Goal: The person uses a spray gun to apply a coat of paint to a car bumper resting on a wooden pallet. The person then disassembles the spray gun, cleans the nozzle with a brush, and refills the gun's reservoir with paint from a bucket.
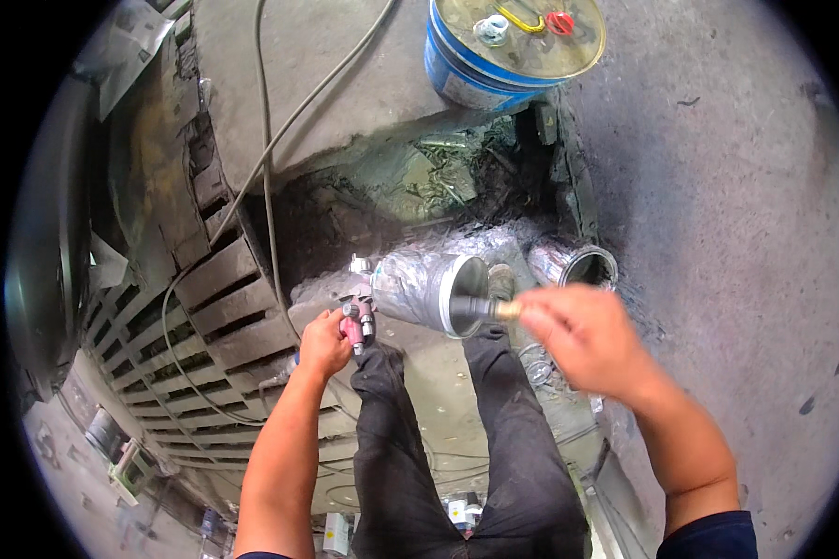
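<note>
My left hand [326, 343] is closed round the red handle of a spray gun [358, 321]. A large silvery, paint-smeared cup [410, 282] adjoins the gun, lying on its side with its white-rimmed mouth facing right. My right hand [578, 337] grips a brush [480, 307] with a dark head and a yellowish part near my fingers. The brush head reaches in at the cup's mouth; motion blurs it, and whether it touches the inner wall I cannot tell. Right of the cup, an open metal can [587, 268] lies tipped, coated in silvery paint.
A blue drum [475, 70] stands at the top, with a white cap, a yellow tool and a red ring on its lid. A hose [268, 154] runs down past slatted boards [224, 321] on the left. A debris-filled pit [438, 177] lies beyond the cup. Concrete floor [718, 205] stretches right.
</note>
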Motion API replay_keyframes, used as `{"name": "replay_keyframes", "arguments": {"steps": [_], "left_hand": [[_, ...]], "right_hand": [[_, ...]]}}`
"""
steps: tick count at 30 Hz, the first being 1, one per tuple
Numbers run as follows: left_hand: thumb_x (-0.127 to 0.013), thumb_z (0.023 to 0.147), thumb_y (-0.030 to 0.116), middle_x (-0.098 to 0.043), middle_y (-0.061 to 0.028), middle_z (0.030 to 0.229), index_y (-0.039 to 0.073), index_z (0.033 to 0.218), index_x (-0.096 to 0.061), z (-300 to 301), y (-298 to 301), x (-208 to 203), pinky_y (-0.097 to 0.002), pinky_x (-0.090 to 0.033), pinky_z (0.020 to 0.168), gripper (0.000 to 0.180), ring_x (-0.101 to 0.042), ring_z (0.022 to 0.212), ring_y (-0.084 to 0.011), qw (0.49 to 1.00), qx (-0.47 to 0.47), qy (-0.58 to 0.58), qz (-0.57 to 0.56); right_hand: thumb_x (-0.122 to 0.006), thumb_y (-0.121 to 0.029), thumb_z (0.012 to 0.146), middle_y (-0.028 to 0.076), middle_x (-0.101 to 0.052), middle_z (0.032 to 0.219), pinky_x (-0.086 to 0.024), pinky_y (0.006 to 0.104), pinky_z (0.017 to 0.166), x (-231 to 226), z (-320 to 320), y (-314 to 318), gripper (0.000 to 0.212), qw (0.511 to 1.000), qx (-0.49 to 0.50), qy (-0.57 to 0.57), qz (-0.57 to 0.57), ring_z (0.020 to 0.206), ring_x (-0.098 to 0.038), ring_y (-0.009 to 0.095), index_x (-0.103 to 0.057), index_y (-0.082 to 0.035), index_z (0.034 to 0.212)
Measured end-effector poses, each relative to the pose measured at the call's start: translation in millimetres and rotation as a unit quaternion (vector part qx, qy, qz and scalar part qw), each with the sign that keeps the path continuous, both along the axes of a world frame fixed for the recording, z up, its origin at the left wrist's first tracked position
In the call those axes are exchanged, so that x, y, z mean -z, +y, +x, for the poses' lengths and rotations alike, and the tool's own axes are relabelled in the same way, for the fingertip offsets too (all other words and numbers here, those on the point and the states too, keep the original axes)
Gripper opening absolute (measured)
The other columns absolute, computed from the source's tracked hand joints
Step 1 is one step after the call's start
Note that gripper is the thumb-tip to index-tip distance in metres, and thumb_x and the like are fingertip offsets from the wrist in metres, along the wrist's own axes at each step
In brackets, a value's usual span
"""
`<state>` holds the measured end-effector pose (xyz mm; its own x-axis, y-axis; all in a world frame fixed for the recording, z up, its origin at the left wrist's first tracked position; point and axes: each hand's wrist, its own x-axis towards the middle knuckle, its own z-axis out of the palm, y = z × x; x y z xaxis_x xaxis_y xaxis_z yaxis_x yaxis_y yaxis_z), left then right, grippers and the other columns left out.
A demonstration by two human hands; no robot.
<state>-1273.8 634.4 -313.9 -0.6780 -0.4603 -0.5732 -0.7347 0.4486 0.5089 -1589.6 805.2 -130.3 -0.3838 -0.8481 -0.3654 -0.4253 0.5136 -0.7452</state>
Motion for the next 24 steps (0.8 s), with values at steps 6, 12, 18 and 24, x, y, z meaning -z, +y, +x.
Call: {"name": "replay_keyframes", "arguments": {"steps": [6, 12, 18, 24], "left_hand": [[-0.057, 0.073, 0.010, -0.059, -0.0229, 0.080, 0.010, 0.100, -0.062, -2.6, 6.7, 7.2, -0.0493, -0.046, 0.070, 0.028, -0.057, 0.079, -0.0434, 1.000, -0.009, 0.004, 0.008], [-0.057, 0.075, 0.009, -0.058, -0.0211, 0.077, 0.006, 0.094, -0.062, -10.3, 10.5, -1.4, -0.0471, -0.045, 0.069, 0.019, -0.056, 0.077, -0.0420, 0.999, -0.016, 0.020, 0.020], [-0.058, 0.074, 0.013, -0.057, -0.0230, 0.078, 0.008, 0.094, -0.060, -5.2, 13.2, 5.4, -0.0500, -0.045, 0.070, 0.021, -0.056, 0.078, -0.0441, 1.000, 0.015, -0.011, 0.009], [-0.055, 0.075, 0.009, -0.058, -0.0224, 0.079, 0.003, 0.089, -0.059, -0.1, 14.0, 3.8, -0.0480, -0.044, 0.071, 0.016, -0.055, 0.078, -0.0441, 1.000, -0.011, 0.006, 0.021]], "right_hand": [[-0.063, -0.017, 0.084, 0.013, -0.063, 0.073, -0.050, 0.0397, 0.057, 30.0, 10.8, 2.0, 0.014, 0.985, -0.142, 0.087, 0.041, 0.066, -0.062, 0.031, -0.066, -0.006, 0.093], [-0.061, -0.021, 0.084, 0.013, -0.063, 0.073, -0.050, 0.0389, 0.057, 54.6, -5.5, -20.5, 0.015, 0.986, -0.056, 0.123, -0.096, 0.065, -0.062, 0.031, -0.062, -0.006, 0.080], [-0.059, -0.023, 0.088, 0.009, -0.053, 0.059, -0.042, 0.0323, 0.053, 78.0, 17.0, -21.0, 0.021, 0.981, -0.003, -0.140, 0.133, 0.056, -0.053, 0.016, -0.064, -0.003, 0.085], [-0.057, -0.024, 0.093, -0.004, -0.052, 0.064, -0.034, 0.0212, 0.050, 19.2, -32.0, -8.3, 0.024, 0.907, 0.219, -0.338, 0.127, 0.055, -0.042, 0.005, -0.068, -0.002, 0.095]]}}
